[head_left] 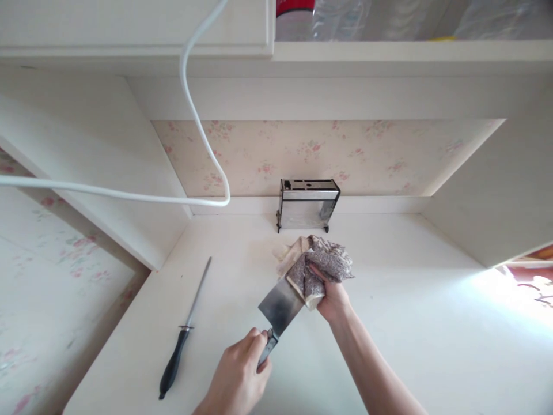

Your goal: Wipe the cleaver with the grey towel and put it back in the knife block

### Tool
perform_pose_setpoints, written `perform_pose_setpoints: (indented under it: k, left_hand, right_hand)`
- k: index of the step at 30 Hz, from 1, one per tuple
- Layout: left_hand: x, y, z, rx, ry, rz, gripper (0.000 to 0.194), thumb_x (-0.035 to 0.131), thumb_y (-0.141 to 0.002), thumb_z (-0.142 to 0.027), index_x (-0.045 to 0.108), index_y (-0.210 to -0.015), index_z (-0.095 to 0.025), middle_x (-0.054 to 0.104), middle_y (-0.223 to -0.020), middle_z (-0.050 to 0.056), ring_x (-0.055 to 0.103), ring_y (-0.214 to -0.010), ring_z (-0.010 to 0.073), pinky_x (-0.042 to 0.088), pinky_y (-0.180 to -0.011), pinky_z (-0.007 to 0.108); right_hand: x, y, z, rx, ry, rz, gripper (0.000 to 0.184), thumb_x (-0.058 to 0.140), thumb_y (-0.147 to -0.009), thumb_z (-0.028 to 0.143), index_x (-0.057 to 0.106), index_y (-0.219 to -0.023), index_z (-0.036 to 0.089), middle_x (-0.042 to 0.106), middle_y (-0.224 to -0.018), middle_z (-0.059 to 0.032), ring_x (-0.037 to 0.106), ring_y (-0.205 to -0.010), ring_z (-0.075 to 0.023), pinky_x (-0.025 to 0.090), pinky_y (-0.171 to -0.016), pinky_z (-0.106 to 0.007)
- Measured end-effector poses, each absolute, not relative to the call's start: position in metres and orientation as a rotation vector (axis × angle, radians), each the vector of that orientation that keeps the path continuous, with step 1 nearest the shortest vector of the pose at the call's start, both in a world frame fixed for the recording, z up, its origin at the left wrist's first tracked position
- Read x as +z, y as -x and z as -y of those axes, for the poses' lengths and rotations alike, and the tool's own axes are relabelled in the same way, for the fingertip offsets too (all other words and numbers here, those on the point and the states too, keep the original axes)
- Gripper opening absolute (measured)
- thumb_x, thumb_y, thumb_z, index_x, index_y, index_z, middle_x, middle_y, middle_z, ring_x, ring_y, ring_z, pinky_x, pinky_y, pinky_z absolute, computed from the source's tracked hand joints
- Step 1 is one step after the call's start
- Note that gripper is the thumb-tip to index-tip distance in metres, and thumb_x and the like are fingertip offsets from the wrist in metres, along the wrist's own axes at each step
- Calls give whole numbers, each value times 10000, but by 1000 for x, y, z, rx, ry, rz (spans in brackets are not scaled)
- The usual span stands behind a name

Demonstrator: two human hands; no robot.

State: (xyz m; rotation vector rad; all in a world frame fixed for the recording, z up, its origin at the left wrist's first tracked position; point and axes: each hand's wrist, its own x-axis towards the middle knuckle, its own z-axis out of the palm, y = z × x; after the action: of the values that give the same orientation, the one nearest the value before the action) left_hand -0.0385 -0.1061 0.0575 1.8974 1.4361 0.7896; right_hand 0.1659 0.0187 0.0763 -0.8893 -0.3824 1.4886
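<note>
My left hand (242, 369) is wrapped round the dark handle of a cleaver (281, 305), whose wide metal blade points up and to the right. A crumpled brown-and-white cloth (322, 265) is bunched in my right hand (334, 300). The cloth lies against the far part of the blade and hides its tip. To the left, a honing steel (184, 331) with a black handle rests on the white countertop (410, 323). Behind the cloth stands an upright knife block (309, 204) with clear sides and a slotted black-and-metal top.
A white cable (203, 127) hangs in front of the upper cabinet (129, 29) and bends off to the left. An open shelf (410, 51) above holds clear plastic items and something red. White side panels (488, 190) and flowered wallpaper (268, 155) enclose the counter.
</note>
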Motion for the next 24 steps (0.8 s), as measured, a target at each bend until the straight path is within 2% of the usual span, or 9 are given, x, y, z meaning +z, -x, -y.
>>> perform_pose_setpoints:
  k: [2, 5, 8, 10, 12, 14, 17, 20, 24]
  left_hand:
    - [61, 45, 111, 768, -1855, -1435, 184, 551, -821, -189, 674, -949, -241, 645, -836, 62, 620, -695, 165, 447, -691, 231]
    - [70, 52, 118, 776, -1613, -1455, 47, 610, -776, -220, 621, -731, -210, 581, -694, 19, 546, -619, 137, 424, -612, 218]
    - [76, 59, 121, 855, -1179, -1411, 126, 655, -733, -265, 565, -690, -188, 506, -573, -29, 481, -520, 103, 373, -497, 198]
    - [76, 64, 119, 1003, -881, -1279, 160, 679, -708, -285, 561, -709, -178, 527, -585, -40, 436, -430, 61, 316, -423, 176]
    - [72, 68, 114, 1143, -615, -1038, 203, 699, -695, -314, 558, -710, -169, 574, -660, -32, 370, -357, 9, 261, -363, 152]
    - [67, 69, 109, 1197, -388, -778, 232, 704, -699, -345, 568, -705, -158, 565, -677, -37, 260, -311, -40, 202, -310, 121]
    - [59, 58, 103, 1172, -160, -535, 208, 699, -712, -331, 613, -739, -143, 481, -600, -70, 122, -300, -68, 134, -270, 74]
    - [53, 37, 102, 1105, -56, -488, 214, 718, -699, -317, 634, -772, -135, 501, -588, -70, 115, -298, -70, 146, -265, 67]
    - [50, 10, 106, 972, 36, -654, 271, 799, -614, -289, 601, -709, -130, 550, -535, -45, 299, -303, -22, 226, -303, 107]
  right_hand:
    - [82, -181, -26, 1470, 909, 312, 442, 839, -553, 195, 682, -964, 227, 750, -958, -25, 710, -899, -262, 569, -841, -413]
    - [93, -215, -36, 1344, 922, 247, 429, 820, -572, 214, 684, -978, 235, 737, -1014, -15, 696, -939, -237, 564, -854, -384]
    - [97, -255, -38, 1204, 954, 261, 407, 794, -615, 253, 678, -1006, 256, 726, -1052, -12, 667, -1008, -223, 544, -883, -400]
    - [90, -277, -30, 1195, 989, 280, 373, 784, -628, 312, 682, -983, 261, 725, -1047, -27, 648, -1045, -237, 526, -899, -438]
    - [77, -286, -14, 1259, 1026, 302, 348, 785, -599, 408, 692, -895, 251, 734, -984, -59, 642, -1046, -274, 512, -895, -484]
    - [62, -281, 7, 1350, 1093, 331, 371, 814, -498, 479, 682, -744, 235, 735, -828, -85, 653, -993, -321, 508, -866, -522]
    - [46, -246, 38, 1517, 1186, 380, 400, 875, -339, 424, 634, -590, 225, 662, -566, -64, 670, -880, -361, 516, -813, -539]
    - [47, -194, 58, 1745, 1068, 480, 425, 895, -359, 303, 691, -721, 212, 689, -617, -59, 678, -884, -342, 521, -825, -515]
    - [67, -141, 62, 1911, 1010, 523, 501, 886, -410, 180, 706, -877, 165, 733, -749, -70, 693, -873, -305, 523, -870, -481]
